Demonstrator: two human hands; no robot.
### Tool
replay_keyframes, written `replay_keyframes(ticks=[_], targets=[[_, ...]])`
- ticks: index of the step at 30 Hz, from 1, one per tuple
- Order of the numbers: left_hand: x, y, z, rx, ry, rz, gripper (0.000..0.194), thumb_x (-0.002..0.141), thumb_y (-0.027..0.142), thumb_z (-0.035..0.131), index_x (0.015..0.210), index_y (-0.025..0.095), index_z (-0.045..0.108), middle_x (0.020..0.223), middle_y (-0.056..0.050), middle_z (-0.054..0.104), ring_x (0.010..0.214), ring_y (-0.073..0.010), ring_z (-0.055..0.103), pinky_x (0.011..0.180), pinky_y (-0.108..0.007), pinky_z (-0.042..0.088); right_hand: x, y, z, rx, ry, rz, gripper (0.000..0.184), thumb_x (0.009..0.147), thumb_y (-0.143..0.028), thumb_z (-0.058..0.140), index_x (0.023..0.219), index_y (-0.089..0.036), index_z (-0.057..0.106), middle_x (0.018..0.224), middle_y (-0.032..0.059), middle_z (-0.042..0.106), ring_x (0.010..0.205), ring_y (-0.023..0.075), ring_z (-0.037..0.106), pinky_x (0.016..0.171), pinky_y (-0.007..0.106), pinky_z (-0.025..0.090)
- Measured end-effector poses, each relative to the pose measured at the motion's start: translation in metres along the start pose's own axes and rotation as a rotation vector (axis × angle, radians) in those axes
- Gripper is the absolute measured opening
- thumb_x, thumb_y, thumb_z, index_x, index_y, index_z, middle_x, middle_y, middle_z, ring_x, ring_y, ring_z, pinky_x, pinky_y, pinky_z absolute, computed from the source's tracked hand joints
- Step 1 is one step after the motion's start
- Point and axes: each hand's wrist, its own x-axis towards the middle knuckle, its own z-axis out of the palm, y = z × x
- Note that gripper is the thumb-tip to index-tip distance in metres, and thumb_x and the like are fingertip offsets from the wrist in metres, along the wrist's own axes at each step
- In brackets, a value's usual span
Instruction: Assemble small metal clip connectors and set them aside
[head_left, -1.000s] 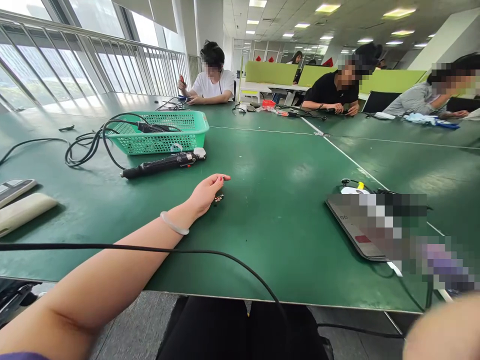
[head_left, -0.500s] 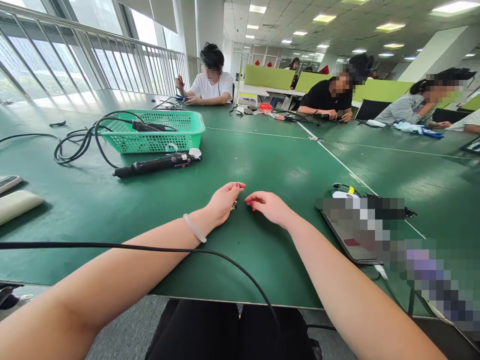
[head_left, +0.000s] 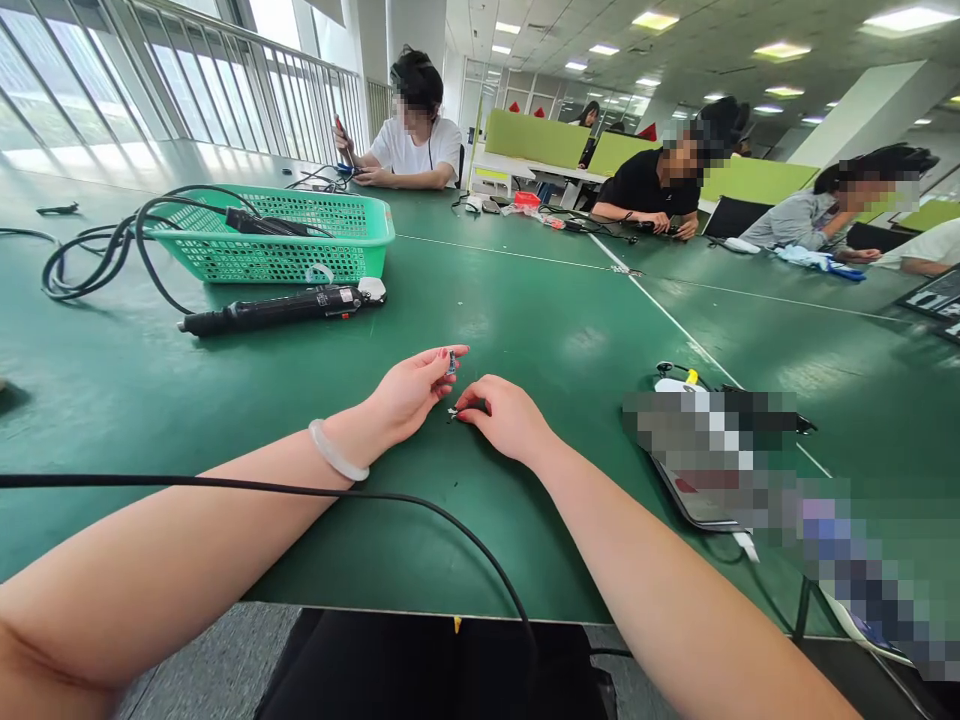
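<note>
My left hand [head_left: 409, 395] is raised a little over the green table, thumb and fingers pinched on a small dark-and-silver part [head_left: 451, 362]; its exact kind is too small to make out. Close beside it, my right hand [head_left: 506, 418] is closed in a pinch, its fingertips down at a small silver metal piece [head_left: 452, 412] on the tabletop. How many such pieces lie there cannot be told. A black cable [head_left: 262, 483] crosses in front of my left forearm.
A black electric screwdriver [head_left: 281, 308] lies before a green plastic basket [head_left: 386, 225] with coiled cable. To the right sits a dark flat device [head_left: 697, 505], partly blurred. Several people sit around the far side of the green table [head_left: 555, 310].
My right hand has reached down to the small metal piece beside my left hand. The part in my left fingers now shows more clearly. The view has shifted slightly.
</note>
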Motion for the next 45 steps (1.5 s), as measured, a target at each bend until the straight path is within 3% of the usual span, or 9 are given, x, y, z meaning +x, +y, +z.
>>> replay_keyframes(ticks=[4,8,16,23,27,35,45], targets=[[0.001,-0.003,-0.002,0.115,-0.045,-0.005,0.025,0.091,0.02,0.049,0.108,0.017,0.066,0.08,-0.002,0.059,0.061,-0.0059,0.049,0.063,-0.022,0.041,-0.001,0.002,-0.003,0.064,0.034,-0.015,0.01,0.081,-0.016,0.059,0.074,-0.02,0.064,0.082,-0.0003,0.062,0.074,0.0118,0.053,0.07,0.027,0.04],[-0.001,-0.002,-0.001,0.208,-0.096,0.008,0.024,0.089,0.015,0.05,0.104,0.015,0.068,0.087,-0.004,0.062,0.064,-0.007,0.055,0.071,-0.026,0.046,-0.005,0.001,-0.007,0.191,0.126,0.044,0.015,0.084,-0.023,0.053,0.073,-0.021,0.063,0.077,-0.001,0.065,0.071,0.0122,0.055,0.069,0.027,0.041],[-0.009,0.001,0.003,0.305,-0.233,-0.023,0.039,0.078,0.004,0.057,0.115,0.014,0.064,0.093,-0.006,0.066,0.077,-0.0105,0.061,0.077,-0.029,0.045,-0.007,-0.003,-0.009,0.337,0.359,0.116,0.02,0.081,-0.034,0.056,0.07,-0.02,0.063,0.069,-0.0011,0.064,0.062,0.0124,0.052,0.062,0.027,0.039],[-0.007,-0.002,0.001,0.436,-0.314,0.056,0.053,0.072,0.012,0.069,0.124,0.015,0.059,0.105,-0.007,0.067,0.09,-0.0137,0.063,0.093,-0.035,0.046,-0.009,-0.004,-0.01,0.29,0.39,0.115,0.018,0.08,-0.032,0.058,0.069,-0.021,0.066,0.068,-0.0007,0.064,0.063,0.0135,0.052,0.063,0.027,0.04],[-0.008,-0.002,0.001,0.595,-0.287,0.12,0.049,0.073,0.018,0.068,0.122,0.017,0.062,0.103,-0.007,0.07,0.088,-0.0161,0.065,0.09,-0.036,0.049,-0.009,-0.003,-0.01,0.214,0.396,0.073,0.017,0.081,-0.028,0.055,0.07,-0.021,0.066,0.072,0.0003,0.066,0.067,0.0146,0.055,0.066,0.028,0.042],[-0.012,0.0,0.002,0.649,-0.252,0.134,0.047,0.074,0.016,0.063,0.121,0.018,0.065,0.085,-0.005,0.072,0.081,-0.0177,0.067,0.08,-0.032,0.05,-0.01,-0.004,-0.009,0.09,0.4,0.026,0.017,0.085,-0.024,0.052,0.071,-0.021,0.063,0.076,0.0015,0.066,0.072,0.0156,0.057,0.068,0.029,0.043],[-0.011,0.002,0.002,0.699,-0.256,0.181,0.041,0.078,0.022,0.06,0.119,0.017,0.066,0.08,-0.002,0.07,0.071,-0.0129,0.063,0.078,-0.03,0.052,-0.013,-0.007,-0.009,0.004,0.403,-0.014,0.018,0.086,-0.025,0.053,0.07,-0.021,0.06,0.076,0.0008,0.062,0.072,0.0144,0.054,0.067,0.028,0.04]])
